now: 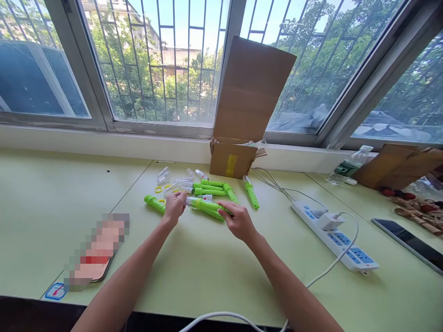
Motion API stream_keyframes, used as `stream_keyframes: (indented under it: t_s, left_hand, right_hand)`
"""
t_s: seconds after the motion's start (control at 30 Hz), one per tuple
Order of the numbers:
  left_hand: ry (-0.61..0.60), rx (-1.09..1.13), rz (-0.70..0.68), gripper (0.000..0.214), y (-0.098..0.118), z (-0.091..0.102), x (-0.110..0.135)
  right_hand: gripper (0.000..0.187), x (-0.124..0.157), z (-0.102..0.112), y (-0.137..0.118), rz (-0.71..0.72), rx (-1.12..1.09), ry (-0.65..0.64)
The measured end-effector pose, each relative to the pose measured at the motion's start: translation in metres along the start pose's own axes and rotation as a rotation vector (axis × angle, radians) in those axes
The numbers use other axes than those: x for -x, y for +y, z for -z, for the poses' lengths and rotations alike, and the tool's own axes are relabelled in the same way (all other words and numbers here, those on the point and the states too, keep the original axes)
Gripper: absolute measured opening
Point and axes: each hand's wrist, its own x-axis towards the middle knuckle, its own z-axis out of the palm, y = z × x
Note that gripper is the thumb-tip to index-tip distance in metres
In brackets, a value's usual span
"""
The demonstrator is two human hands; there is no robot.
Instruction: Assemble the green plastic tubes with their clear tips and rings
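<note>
My left hand [174, 208] is closed on the clear plastic cap at the left end of a green plastic tube [204, 205], which looks like a toy torch. A yellow ring shows at the joint. My right hand [238, 221] grips the other end of this tube, so it lies level between both hands. Just beyond are several more green tubes [209, 186], some with a white or clear end. A loose green tube [154, 203] lies left of my left hand. Clear caps [164, 174] and small yellow rings [158, 189] are scattered behind it.
An open cardboard box [226, 159] stands against the window sill. One capped green tube [251, 192] lies apart at its right. A white power strip [334, 235] with cables, a dark phone [410, 244] and a water bottle [350, 166] are on the right. A blurred-out phone [98, 253] lies left.
</note>
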Motion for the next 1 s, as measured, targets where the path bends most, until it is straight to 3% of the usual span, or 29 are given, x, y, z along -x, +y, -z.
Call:
stream_keyframes:
  t_s: [0.23, 0.4, 0.47, 0.57, 0.73, 0.9, 1.0]
  left_hand:
    - [-0.005, -0.076, -0.187, 0.029, -0.003, 0.002, -0.002]
    - [-0.031, -0.205, -0.375, 0.034, 0.003, 0.003, 0.005]
    - [-0.024, -0.265, -0.457, 0.033, 0.008, 0.002, 0.010]
    - [-0.021, -0.277, -0.454, 0.024, 0.011, -0.001, 0.014]
    - [-0.138, -0.078, -0.095, 0.036, 0.011, -0.002, 0.011]
    - [-0.247, -0.028, 0.262, 0.045, 0.012, 0.003, 0.007]
    - [-0.262, -0.049, 0.319, 0.044, 0.012, 0.004, 0.006]
  right_hand:
    - [0.033, -0.006, 0.005, -0.001, -0.218, -0.271, -0.094]
    - [0.041, -0.010, 0.014, 0.004, -0.530, -0.677, -0.363]
    - [0.043, -0.010, 0.017, 0.007, -0.580, -0.736, -0.432]
    - [0.039, -0.009, 0.015, 0.012, -0.503, -0.642, -0.322]
    - [0.034, -0.004, 0.009, 0.015, -0.117, -0.113, 0.000]
    - [0.029, -0.001, 0.010, 0.011, 0.204, 0.239, 0.109]
    - [0.028, -0.001, 0.010, 0.010, 0.287, 0.316, 0.149]
